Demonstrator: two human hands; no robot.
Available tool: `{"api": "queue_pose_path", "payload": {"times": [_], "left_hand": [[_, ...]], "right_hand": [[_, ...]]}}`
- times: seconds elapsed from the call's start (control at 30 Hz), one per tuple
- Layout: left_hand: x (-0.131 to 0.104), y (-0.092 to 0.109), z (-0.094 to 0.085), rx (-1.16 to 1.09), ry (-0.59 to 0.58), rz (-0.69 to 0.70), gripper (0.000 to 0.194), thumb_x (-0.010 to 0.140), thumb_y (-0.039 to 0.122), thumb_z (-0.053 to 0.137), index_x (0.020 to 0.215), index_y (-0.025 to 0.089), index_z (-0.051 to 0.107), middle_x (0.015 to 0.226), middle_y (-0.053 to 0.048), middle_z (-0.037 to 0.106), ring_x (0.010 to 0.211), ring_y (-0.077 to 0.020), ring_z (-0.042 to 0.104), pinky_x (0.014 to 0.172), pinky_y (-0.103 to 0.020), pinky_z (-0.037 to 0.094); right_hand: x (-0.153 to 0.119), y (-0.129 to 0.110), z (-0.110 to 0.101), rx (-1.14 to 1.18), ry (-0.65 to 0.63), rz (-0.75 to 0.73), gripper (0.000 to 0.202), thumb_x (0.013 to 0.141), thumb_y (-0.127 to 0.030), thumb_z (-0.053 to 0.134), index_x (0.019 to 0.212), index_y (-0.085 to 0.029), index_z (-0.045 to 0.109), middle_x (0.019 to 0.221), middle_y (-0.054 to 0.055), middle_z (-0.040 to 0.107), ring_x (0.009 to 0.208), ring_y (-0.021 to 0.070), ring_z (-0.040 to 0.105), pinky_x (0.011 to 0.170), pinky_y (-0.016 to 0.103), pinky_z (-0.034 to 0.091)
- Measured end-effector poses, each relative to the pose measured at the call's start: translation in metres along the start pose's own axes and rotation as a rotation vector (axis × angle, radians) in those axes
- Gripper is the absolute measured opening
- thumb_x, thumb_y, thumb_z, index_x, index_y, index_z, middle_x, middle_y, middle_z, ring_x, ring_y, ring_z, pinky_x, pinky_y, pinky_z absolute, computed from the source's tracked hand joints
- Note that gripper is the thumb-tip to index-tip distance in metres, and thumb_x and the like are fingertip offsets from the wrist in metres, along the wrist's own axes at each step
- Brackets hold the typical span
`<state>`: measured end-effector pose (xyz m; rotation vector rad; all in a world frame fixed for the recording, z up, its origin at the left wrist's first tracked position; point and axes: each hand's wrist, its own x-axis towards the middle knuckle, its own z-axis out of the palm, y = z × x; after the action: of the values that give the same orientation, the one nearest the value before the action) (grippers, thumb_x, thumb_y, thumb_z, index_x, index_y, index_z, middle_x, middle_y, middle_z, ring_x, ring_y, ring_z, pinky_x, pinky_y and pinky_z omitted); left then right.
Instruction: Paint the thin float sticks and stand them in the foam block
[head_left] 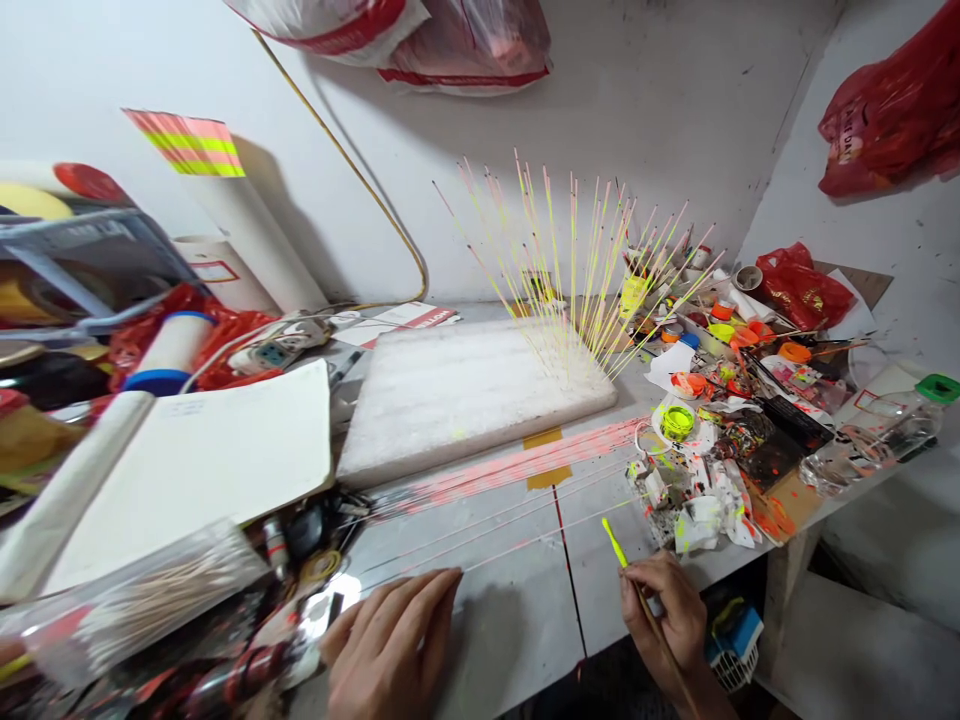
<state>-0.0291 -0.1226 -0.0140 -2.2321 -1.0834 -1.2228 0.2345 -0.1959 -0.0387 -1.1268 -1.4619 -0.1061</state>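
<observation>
My right hand holds a thin paintbrush whose tip is bright yellow-green, pointing up and left over the grey table. My left hand lies flat on the table, fingers pressing the near end of a thin stick that runs toward the brush tip. More thin sticks with pink-painted sections lie side by side behind it. A white foam block holds several upright sticks painted yellow and pink.
Open paint pots, a yellow-green lid and paint-smeared paper clutter the right side. A plastic bottle lies at far right. A white paper pad, bagged sticks and rolls crowd the left. Red bags hang on the wall.
</observation>
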Motion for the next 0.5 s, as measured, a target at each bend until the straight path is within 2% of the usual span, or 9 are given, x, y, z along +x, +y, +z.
{"api": "queue_pose_path", "payload": {"times": [0.37, 0.5], "left_hand": [[0.0002, 0.0037, -0.0007, -0.039, 0.008, -0.017, 0.012, 0.095, 0.014, 0.057, 0.101, 0.018, 0.066, 0.083, -0.003, 0.071, 0.077, -0.0152, 0.065, 0.076, -0.028, 0.046], [-0.0009, 0.0045, 0.0, -0.048, 0.027, -0.018, 0.011, 0.095, 0.013, 0.057, 0.101, 0.017, 0.066, 0.084, -0.004, 0.071, 0.078, -0.016, 0.065, 0.076, -0.029, 0.046]], "right_hand": [[0.0022, -0.0028, 0.0068, -0.013, -0.031, -0.034, 0.018, 0.093, -0.007, 0.059, 0.102, -0.021, 0.064, 0.08, 0.0, 0.07, 0.067, 0.0132, 0.065, 0.06, 0.024, 0.053], [-0.0039, 0.0001, 0.0068, -0.017, -0.039, 0.005, 0.017, 0.093, -0.007, 0.061, 0.102, -0.021, 0.065, 0.082, 0.001, 0.071, 0.07, 0.0137, 0.065, 0.063, 0.024, 0.053]]}}
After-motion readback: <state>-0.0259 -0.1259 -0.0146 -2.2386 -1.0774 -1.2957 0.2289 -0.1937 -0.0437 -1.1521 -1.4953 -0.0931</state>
